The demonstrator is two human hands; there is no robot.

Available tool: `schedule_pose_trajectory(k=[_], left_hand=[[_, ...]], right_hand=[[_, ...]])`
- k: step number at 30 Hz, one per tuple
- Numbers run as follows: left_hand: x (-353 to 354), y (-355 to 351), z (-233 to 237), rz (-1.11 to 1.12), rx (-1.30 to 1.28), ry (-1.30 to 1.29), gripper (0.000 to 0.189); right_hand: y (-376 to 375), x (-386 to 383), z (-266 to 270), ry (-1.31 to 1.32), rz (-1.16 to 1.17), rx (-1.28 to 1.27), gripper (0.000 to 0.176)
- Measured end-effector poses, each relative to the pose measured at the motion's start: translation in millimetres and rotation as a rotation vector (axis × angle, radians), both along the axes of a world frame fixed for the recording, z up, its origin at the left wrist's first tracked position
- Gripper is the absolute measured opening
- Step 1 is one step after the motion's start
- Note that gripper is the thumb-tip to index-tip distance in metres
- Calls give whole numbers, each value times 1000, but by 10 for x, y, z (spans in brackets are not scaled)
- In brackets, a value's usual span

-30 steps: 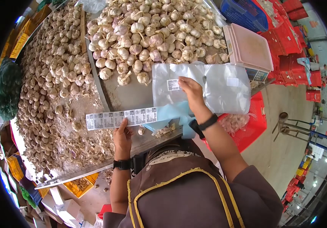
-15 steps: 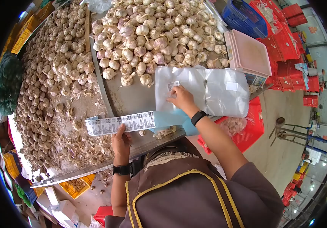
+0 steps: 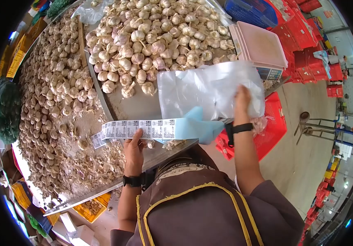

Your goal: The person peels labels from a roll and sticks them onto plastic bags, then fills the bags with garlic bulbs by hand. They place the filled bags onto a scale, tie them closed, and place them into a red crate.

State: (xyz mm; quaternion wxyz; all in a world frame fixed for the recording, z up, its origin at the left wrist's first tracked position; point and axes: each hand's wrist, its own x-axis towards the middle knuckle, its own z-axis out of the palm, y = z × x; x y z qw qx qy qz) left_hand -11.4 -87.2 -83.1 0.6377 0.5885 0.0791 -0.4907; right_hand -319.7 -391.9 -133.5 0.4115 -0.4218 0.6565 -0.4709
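My left hand [image 3: 134, 152] is closed on a strip of printed labels [image 3: 134, 130], with the thumb on its front. The labelled part stretches left over the table, and its bare blue backing [image 3: 199, 126] trails off to the right. My right hand [image 3: 242, 99] is at the right part of the clear plastic bags [image 3: 186, 92], and its fingers are smeared by motion. Whether they grip the plastic cannot be made out. The bags lie on the metal table, rumpled and blurred around that hand, near the piled garlic bulbs [image 3: 143, 41].
A scale [image 3: 260, 45] stands behind the bags on the right, beside a blue basket [image 3: 250, 12]. Red crates [image 3: 297, 33] are stacked further right. A red basket [image 3: 273, 131] sits below the table edge. More garlic [image 3: 53, 90] covers the left side behind a metal divider [image 3: 98, 90].
My right hand has moved right, from the small label on the left bag to the right part of the bags. The plastic there has shifted and blurred. My left hand still holds the strip.
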Motion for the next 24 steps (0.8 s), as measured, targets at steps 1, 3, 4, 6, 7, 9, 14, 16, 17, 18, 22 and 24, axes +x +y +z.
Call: schedule_pose_trajectory(k=[1, 3, 4, 6, 7, 9, 14, 16, 17, 18, 22, 24], left_hand=[[-14, -37, 24, -26, -10, -7, 13], [-49, -110, 106, -73, -34, -33, 14], [-68, -138, 121, -76, -30, -33, 14], [-111, -184, 140, -105, -39, -67, 15], [-135, -209, 163, -115, -35, -66, 15], [-185, -261, 202, -136, -52, -83, 16], [-198, -283, 187, -121, -79, -37, 14], [-199, -216, 182, -89, -78, -16, 13], [-205, -189, 165, -116, -99, 12, 12], [-212, -180, 145, -145, -123, 41, 11], [-231, -137, 66, -100, -81, 59, 10], [-212, -95, -25, -64, -84, 55, 10]], right_hand=[[-130, -410, -7, 10, -93, -91, 15], [-131, -673, 95, -65, -272, -410, 19], [-21, -540, 389, -65, -274, -406, 19], [294, -17, 1030, 182, -115, -524, 18], [396, 123, 1087, 134, 186, -344, 21], [677, 527, 957, 132, 904, -240, 23], [1193, 1144, 925, -65, 1483, 420, 44], [1273, 1178, 902, -562, 1352, 546, 44], [1313, 1197, 915, -618, 1277, 614, 35], [1345, 1216, 905, -616, 1281, 618, 35], [1341, 1288, 1001, -513, 1297, 588, 14], [1304, 1265, 1042, -261, 1344, 357, 13]])
